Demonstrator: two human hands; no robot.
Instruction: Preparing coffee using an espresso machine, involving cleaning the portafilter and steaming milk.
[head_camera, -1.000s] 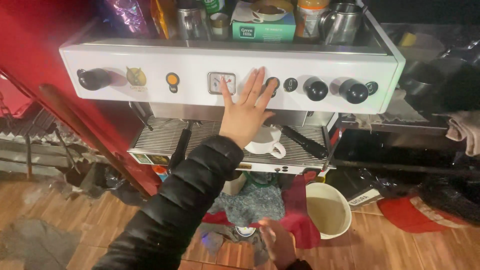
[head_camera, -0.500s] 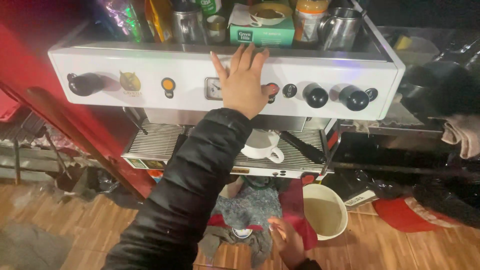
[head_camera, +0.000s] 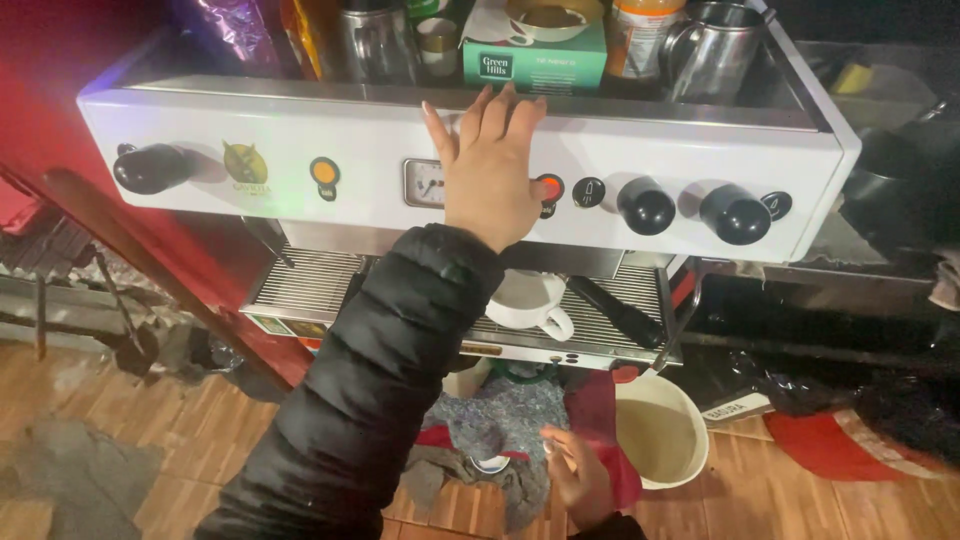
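Observation:
My left hand (head_camera: 490, 175), in a black puffy sleeve, lies flat on the front panel of a white espresso machine (head_camera: 300, 135). Its fingers are spread and reach the panel's top edge. The thumb sits by an orange lit button (head_camera: 552, 187), and the hand half covers a small gauge (head_camera: 420, 183). My right hand (head_camera: 580, 478) hangs low over the floor, blurred, fingers loosely apart with nothing seen in it. A white cup (head_camera: 530, 302) stands on the drip tray (head_camera: 310, 282) under the machine.
Black knobs (head_camera: 735, 213) sit on the panel's right and one (head_camera: 150, 168) on its left. Metal jugs (head_camera: 715, 50), a green box (head_camera: 535, 62) and packets crowd the top. A white bucket (head_camera: 660, 440) and grey and red rags (head_camera: 490, 420) lie on the wooden floor.
My left hand has slid up the panel from the gauge and buttons to the top edge. The view has moved closer to the machine. My right hand stays low.

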